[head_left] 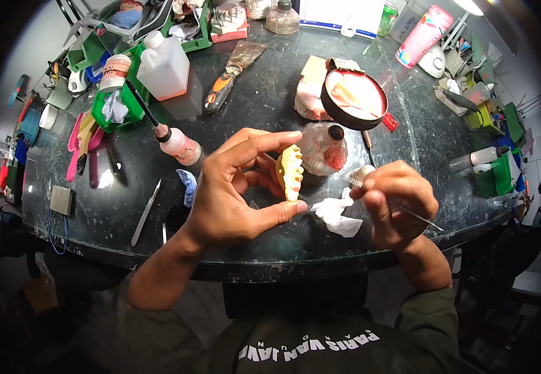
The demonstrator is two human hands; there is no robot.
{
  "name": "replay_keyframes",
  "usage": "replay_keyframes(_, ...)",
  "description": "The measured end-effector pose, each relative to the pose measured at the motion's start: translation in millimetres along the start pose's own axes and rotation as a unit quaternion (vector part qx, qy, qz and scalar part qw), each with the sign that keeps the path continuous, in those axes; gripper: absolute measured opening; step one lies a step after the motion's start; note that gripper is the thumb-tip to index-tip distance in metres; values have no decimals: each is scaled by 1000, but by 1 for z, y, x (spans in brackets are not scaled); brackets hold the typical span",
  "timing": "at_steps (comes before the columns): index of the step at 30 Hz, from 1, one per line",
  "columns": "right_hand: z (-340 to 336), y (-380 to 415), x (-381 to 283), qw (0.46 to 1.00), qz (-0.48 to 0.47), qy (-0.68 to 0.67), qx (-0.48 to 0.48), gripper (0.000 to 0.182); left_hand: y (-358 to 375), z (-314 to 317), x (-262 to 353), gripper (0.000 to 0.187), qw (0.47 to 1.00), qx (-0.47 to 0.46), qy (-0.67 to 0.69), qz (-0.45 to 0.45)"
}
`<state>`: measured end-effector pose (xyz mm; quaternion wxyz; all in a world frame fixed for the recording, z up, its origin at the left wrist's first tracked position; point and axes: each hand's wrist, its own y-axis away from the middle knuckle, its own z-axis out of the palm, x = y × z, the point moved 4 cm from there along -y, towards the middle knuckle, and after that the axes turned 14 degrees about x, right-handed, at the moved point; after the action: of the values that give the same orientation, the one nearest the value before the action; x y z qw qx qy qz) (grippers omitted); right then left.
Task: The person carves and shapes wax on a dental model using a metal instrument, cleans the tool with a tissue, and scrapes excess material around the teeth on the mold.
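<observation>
Both forearms come forward from dark green sleeves over the edge of the table, and the two hands stand apart from each other. The left hand is raised with its palm turned inward, and it grips a dental model between the thumb below and the fingers above. The right hand is bent at the knuckles and pinches a thin tool, metallic and ribbed near one end. The model, held above the table, is pale yellow, curved, with a row of bumpy teeth facing right. Beyond it are a crumpled white tissue, soft and thin, a clear rounded bottle with a dark cap, and a round dark tin with smooth pinkish content.
</observation>
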<state>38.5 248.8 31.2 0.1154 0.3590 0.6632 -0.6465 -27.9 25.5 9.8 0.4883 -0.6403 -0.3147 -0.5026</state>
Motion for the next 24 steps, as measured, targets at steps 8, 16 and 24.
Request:
replay_keyframes(8, -11, 5, 16, 991, 55, 41, 118, 9, 1, 1, -3, 79, 998, 3, 41, -57)
replay_keyframes(16, -12, 5, 17, 990, 57, 42, 119, 9, 2, 1, -1, 76, 991, 8, 85, -104)
replay_keyframes(24, -20, -14, 8, 986, 11, 8, 167, 12, 2, 2, 3, 72, 996, 40, -53, 55)
